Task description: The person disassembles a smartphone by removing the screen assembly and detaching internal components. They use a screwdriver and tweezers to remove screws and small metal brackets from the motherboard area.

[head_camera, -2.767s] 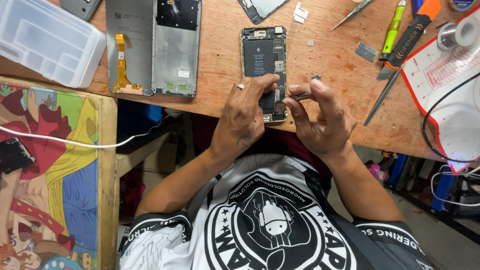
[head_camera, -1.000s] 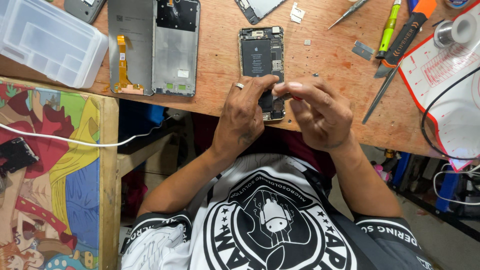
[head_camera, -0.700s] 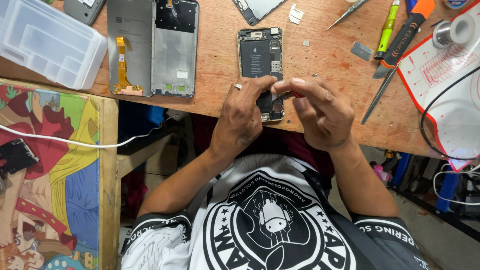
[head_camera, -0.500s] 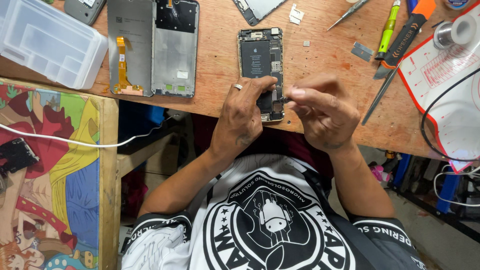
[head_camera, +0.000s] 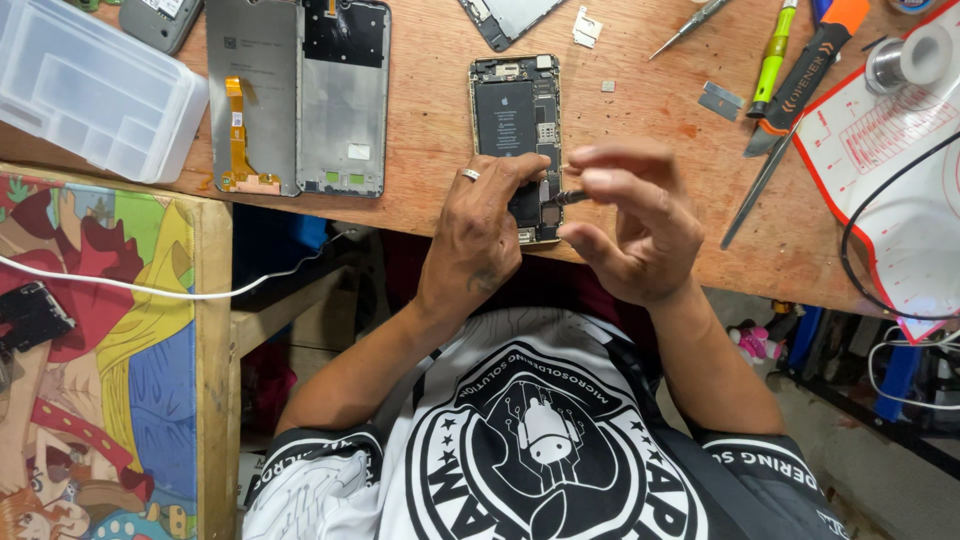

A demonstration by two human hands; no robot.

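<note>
At the near edge of the wooden surface [head_camera: 640,70] lies our opened phone [head_camera: 515,120], back off, battery and boards showing. Its long axis runs straight away from us, the bottom end nearest our chest. Both hands meet over that bottom end. Our left hand [head_camera: 480,235] comes in from the left and lies flat over the lower part, ringed finger stretched across the frame, pinning it down rather than gripping it. Our right hand [head_camera: 635,225] sits just to the right of the phone, thumb and forefinger pinched on a small dark tool [head_camera: 568,198] whose tip points left at the phone's lower right side; the other fingers fan loosely open. We cannot tell whether the tip touches the board. The left hand is the nearer, being on the phone itself.

Farther left lie a second opened phone [head_camera: 300,95] and a clear plastic box [head_camera: 90,90]. Off to the right, well apart, lie a green screwdriver [head_camera: 772,55], tweezers [head_camera: 755,190] and a red-edged mat [head_camera: 880,140].
</note>
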